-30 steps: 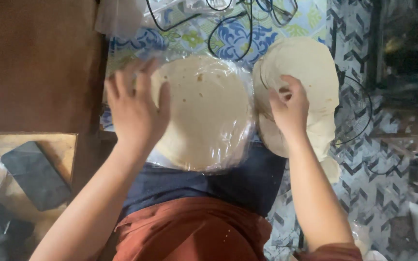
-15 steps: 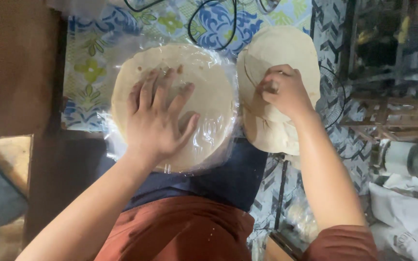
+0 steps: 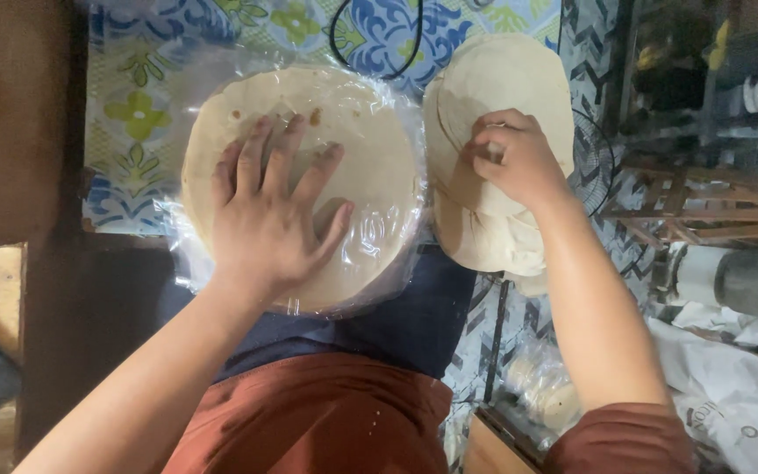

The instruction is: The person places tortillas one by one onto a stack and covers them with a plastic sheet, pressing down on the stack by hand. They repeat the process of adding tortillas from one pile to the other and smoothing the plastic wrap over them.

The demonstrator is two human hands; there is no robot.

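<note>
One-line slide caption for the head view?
Left hand pressed flat on a plastic-wrapped flatbread stack; right hand pinching a sheet on the loose flatbread pile.

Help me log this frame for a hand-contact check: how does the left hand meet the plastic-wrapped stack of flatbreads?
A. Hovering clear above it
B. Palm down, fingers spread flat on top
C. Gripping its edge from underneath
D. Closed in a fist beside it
B: the left hand lies palm down, fingers spread, on the plastic-wrapped stack of flatbreads.

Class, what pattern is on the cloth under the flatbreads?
The cloth has blue swirls and green flowers on a pale ground, seen in the head view.
</note>
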